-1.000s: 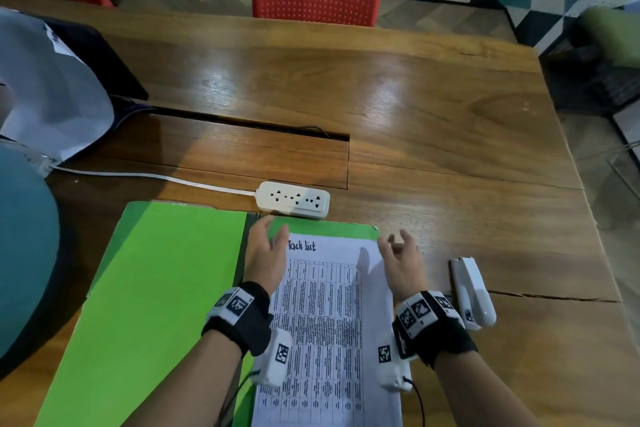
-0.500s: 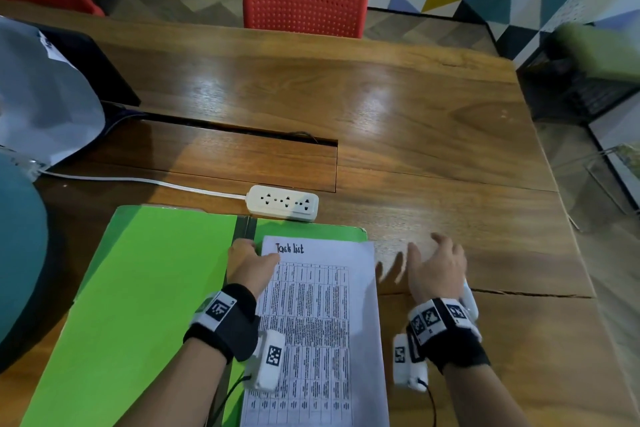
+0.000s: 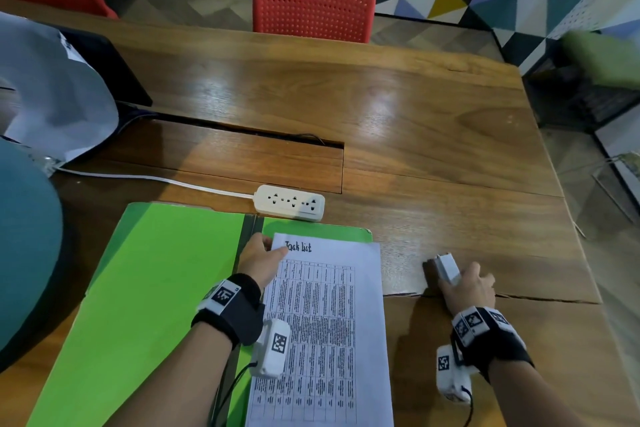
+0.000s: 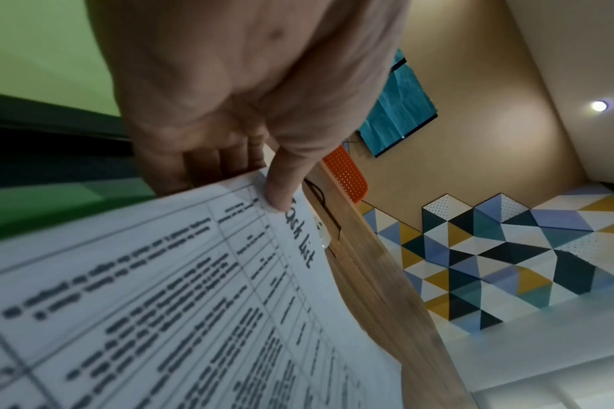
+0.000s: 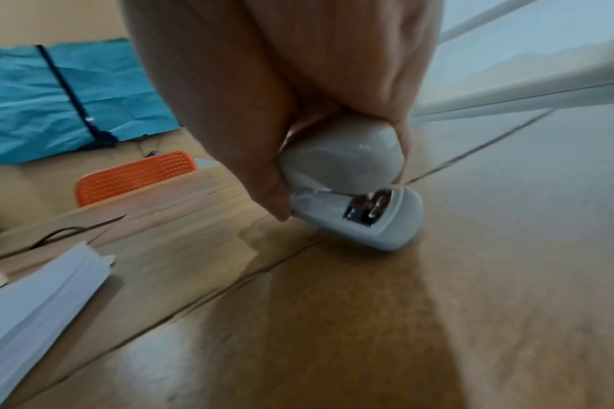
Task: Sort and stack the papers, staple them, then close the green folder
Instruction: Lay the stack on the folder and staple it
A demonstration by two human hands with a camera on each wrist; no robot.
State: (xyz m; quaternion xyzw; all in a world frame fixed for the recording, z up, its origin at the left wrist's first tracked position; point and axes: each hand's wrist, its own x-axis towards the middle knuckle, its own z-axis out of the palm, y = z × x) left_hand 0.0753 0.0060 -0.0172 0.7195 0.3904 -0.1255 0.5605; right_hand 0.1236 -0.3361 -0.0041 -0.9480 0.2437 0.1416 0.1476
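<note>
While my right hand (image 3: pixel 465 288) grips the white plastic stapler (image 3: pixel 447 267) on the brown wooden table (image 3: pixel 415 135), my left hand (image 3: pixel 259 262) pinches the top-left corner of the white printed paper stack (image 3: pixel 325 322).
I judge the corner must stay squared and raised so the stapler mouth slides over every sheet above the open green card folder (image 3: pixel 156 288); I cannot make out the sheet count, the stack's lower edge, or whether staples are loaded.
</note>
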